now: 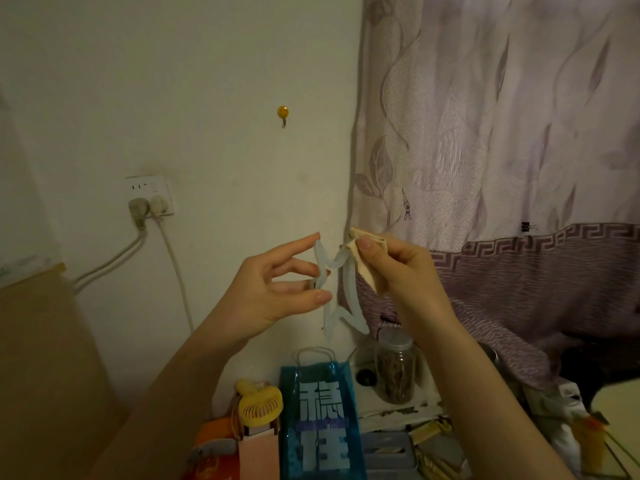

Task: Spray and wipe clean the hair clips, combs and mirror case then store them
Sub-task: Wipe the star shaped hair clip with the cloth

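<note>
A pale translucent star-shaped hair clip (341,306) is held up in front of the wall at chest height. My left hand (277,289) pinches its left points between thumb and fingers. My right hand (401,268) grips a folded beige cloth (367,261) and presses it against the clip's upper right point. The clip's lower points hang free below both hands. No combs or mirror case can be made out.
Below the hands stand a blue gift bag (322,420), a yellow handheld fan (259,405), a glass jar (394,368) and a grey box (388,452). A wall socket (150,199) with cables is at left, a purple curtain (502,133) at right, a cardboard box (38,358) far left.
</note>
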Action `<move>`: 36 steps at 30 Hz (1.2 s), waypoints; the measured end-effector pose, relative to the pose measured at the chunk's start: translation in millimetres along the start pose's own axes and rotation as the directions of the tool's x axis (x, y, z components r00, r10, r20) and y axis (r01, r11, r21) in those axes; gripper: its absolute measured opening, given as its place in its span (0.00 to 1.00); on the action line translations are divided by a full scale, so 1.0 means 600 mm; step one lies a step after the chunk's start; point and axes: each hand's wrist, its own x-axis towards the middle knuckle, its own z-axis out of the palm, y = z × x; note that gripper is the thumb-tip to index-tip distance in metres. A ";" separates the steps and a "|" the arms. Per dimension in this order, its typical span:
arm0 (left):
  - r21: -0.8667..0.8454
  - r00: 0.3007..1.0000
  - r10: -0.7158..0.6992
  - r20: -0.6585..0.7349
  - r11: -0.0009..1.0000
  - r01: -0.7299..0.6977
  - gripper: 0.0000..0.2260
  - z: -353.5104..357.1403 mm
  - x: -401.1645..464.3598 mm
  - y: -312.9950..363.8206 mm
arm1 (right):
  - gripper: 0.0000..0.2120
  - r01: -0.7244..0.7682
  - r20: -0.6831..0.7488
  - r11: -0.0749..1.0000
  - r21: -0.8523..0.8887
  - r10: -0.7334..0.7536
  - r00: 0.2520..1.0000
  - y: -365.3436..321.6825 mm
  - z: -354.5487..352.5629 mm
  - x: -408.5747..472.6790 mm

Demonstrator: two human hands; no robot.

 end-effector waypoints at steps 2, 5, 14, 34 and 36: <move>0.012 1.000 -0.006 0.029 1.000 0.006 0.33 -0.001 -0.001 0.000 | 0.15 -0.038 0.022 0.999 0.019 0.038 0.999 -0.003 -0.002 -0.002; 0.027 0.998 -0.016 0.064 1.000 0.015 0.33 -0.004 -0.002 -0.001 | 0.11 -0.098 0.050 0.995 0.016 0.097 0.994 -0.004 -0.006 -0.005; 0.026 0.999 0.006 0.031 1.000 -0.007 0.33 -0.002 -0.008 -0.008 | 0.14 -0.116 -0.042 0.993 -0.032 0.114 0.993 -0.009 0.005 -0.017; -0.211 0.938 -0.050 -0.344 0.977 -0.025 0.33 -0.015 -0.024 -0.031 | 0.12 -0.201 0.073 0.978 -0.062 0.205 0.976 0.011 0.005 -0.073; -0.255 0.929 -0.073 -0.364 0.967 -0.023 0.33 -0.013 -0.027 -0.034 | 0.13 -0.238 0.014 0.971 -0.005 0.238 0.971 0.016 0.005 -0.075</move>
